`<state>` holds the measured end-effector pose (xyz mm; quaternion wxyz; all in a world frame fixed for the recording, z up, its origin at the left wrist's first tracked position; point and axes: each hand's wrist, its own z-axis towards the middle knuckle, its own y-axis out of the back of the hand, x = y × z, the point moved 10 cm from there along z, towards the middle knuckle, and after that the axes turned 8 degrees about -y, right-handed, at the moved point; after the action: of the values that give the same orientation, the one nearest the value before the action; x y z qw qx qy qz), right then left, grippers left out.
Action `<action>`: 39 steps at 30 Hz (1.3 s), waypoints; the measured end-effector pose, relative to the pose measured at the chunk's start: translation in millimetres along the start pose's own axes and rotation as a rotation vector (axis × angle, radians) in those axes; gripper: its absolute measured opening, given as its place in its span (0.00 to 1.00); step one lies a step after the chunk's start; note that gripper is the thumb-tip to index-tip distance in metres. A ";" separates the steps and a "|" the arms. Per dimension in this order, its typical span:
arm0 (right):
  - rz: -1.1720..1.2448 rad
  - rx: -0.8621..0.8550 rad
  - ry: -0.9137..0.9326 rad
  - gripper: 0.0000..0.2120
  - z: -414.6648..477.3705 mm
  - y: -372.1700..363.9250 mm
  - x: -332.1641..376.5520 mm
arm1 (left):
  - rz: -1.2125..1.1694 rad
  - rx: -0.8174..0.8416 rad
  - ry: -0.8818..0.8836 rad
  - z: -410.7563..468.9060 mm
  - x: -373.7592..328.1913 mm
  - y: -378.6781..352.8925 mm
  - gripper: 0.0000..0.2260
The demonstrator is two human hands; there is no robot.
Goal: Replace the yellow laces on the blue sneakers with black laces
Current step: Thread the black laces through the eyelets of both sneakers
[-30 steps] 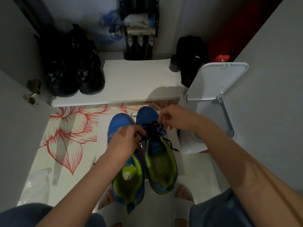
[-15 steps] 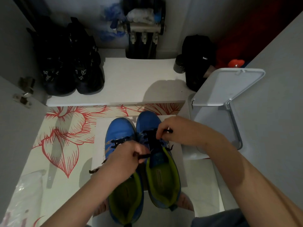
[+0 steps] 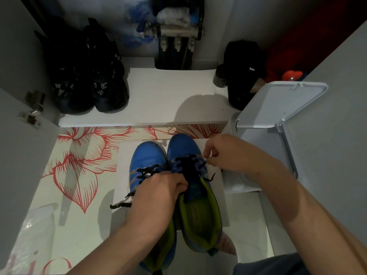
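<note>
Two blue sneakers with lime-green lining stand side by side on the floor, toes pointing away from me. The left sneaker [image 3: 148, 157] and the right sneaker [image 3: 182, 145] both carry black laces [image 3: 187, 167]. My left hand [image 3: 158, 193] lies over the left sneaker's opening, fingers curled onto the lace at the right sneaker's tongue. My right hand [image 3: 228, 153] pinches the other black lace end at the right sneaker's outer eyelets. Loose lace ends [image 3: 121, 204] trail off to the left. No yellow lace is visible.
A white bin [image 3: 264, 151] with its lid [image 3: 278, 104] raised stands close on the right. Dark shoes [image 3: 87, 86] sit on a white shelf [image 3: 168, 98] ahead, with a black bag [image 3: 244, 72] at its right. A floral mat [image 3: 79, 161] covers the floor at left.
The view has dropped closer to the sneakers. My right hand has drawn its lace end outward to the right, while my left hand stays on the lace at the tongue.
</note>
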<state>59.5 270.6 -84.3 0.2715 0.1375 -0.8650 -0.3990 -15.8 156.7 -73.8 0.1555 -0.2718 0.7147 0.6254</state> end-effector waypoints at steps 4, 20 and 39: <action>0.087 0.053 0.056 0.08 -2.1 -1.9 9.9 | 0.010 -0.044 0.000 0.4 -1.4 3.8 0.16; 0.153 0.278 0.218 0.08 -4.3 -34.1 33.3 | -1.210 -0.241 0.296 8.6 11.1 1.1 0.06; 1.077 0.124 -0.217 0.09 20.1 -35.5 -13.6 | -0.553 -0.119 0.164 30.8 20.9 -25.3 0.07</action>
<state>59.7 266.3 -127.1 0.3380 -0.3504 -0.8580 -0.1639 -21.5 180.9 -111.2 0.2454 -0.5145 0.5858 0.5761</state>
